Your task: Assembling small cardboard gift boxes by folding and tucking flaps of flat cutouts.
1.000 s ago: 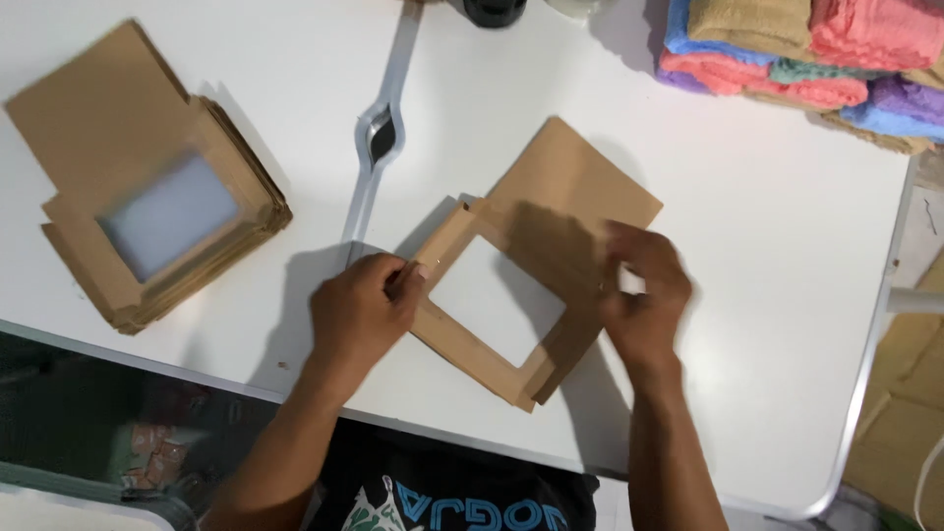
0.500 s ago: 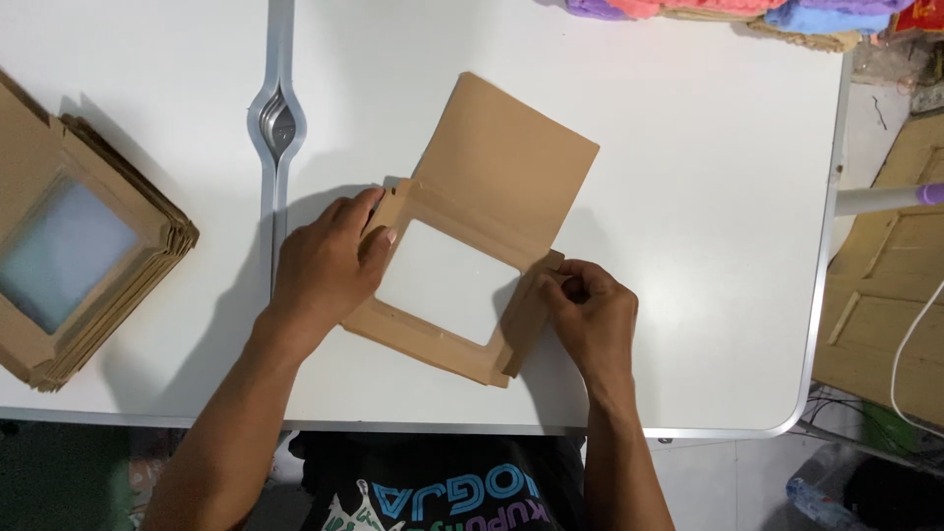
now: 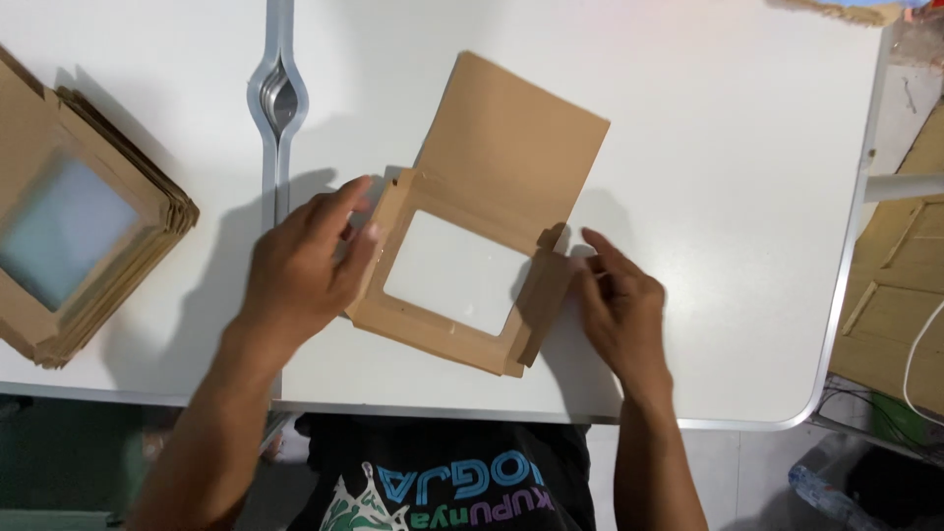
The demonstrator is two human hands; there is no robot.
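White table (image 3: 708, 197) bears window box (image 3: 482, 246) between left hand (image 3: 300, 270) and right hand (image 3: 619, 310).

Small packing workshop, by the look of it. White folding bench (image 3: 708, 197), a stack of flat brown window boxes (image 3: 79, 246) at one end, more cardboard (image 3: 900, 295) on the floor beside it.

One flat brown window box (image 3: 472, 265) being folded, two hands, left hand (image 3: 300, 265) and right hand (image 3: 619, 305), one stack of window boxes (image 3: 74, 216), one white table (image 3: 708, 197)
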